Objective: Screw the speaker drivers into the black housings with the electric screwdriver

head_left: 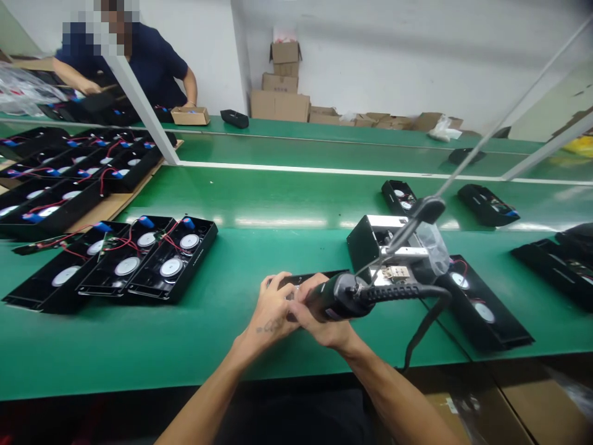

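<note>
My right hand (319,321) is wrapped round a black electric screwdriver (340,298) that hangs from a cable and spring arm, its tip pointing down and left. My left hand (273,309) lies curled on a black speaker housing (308,279) on the green bench, steadying it right beside the tool's tip. Most of that housing is hidden under both hands. A thick black cord (426,309) loops from the tool's rear toward the bench edge.
Open black speaker housings (152,256) with white drivers and red wires sit in rows at left. A small box of parts (384,244) and more housings (482,309) lie at right. Across the belt, another person (139,62) works. Cardboard boxes (280,93) stand by the wall.
</note>
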`<act>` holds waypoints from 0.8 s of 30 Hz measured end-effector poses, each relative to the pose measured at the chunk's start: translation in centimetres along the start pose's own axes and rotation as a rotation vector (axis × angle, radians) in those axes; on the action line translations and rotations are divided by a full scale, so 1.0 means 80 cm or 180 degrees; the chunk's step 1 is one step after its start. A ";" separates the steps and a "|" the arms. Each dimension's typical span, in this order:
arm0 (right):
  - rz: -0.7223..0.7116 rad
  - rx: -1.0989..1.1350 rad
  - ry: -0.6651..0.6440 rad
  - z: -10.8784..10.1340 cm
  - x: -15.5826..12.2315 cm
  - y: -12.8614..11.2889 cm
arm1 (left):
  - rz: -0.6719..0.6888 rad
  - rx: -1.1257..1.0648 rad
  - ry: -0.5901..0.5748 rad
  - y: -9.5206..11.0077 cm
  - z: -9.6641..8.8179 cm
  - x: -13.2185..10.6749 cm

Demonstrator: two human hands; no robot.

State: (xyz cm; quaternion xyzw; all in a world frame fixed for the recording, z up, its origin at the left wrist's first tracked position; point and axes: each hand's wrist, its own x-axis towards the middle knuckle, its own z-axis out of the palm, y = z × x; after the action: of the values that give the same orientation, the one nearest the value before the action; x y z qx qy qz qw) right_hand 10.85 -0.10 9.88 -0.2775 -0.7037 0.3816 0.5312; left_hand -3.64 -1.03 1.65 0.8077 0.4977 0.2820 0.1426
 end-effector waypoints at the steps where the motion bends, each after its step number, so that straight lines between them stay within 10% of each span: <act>1: 0.0025 0.0032 -0.0003 0.002 0.000 0.002 | 0.0015 -0.0022 0.0000 0.000 0.000 0.000; 6: 0.0438 0.0893 0.0204 -0.008 -0.001 0.003 | 0.0052 -0.0132 -0.0023 -0.005 0.001 -0.004; 11: 0.0378 0.1186 0.1395 -0.093 -0.022 -0.006 | -0.0378 -0.0604 0.0031 -0.039 -0.012 0.001; 15: 0.1146 0.0076 0.2149 -0.165 -0.058 0.020 | -0.1023 -0.0766 0.0490 -0.080 -0.027 0.067; 20: 0.1500 -0.0680 0.2342 -0.196 -0.089 0.071 | -0.1560 -0.0661 0.1578 -0.111 -0.032 0.197; 24: 0.1973 -0.0381 0.2483 -0.193 -0.110 0.103 | -0.1407 -0.0692 0.1984 -0.112 -0.038 0.209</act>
State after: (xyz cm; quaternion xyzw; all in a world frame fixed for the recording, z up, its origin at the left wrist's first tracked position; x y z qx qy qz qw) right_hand 28.02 1.17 0.55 -0.6255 -0.3578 0.3483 0.5995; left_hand -6.19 17.79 4.75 0.5370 0.6463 0.5272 0.1267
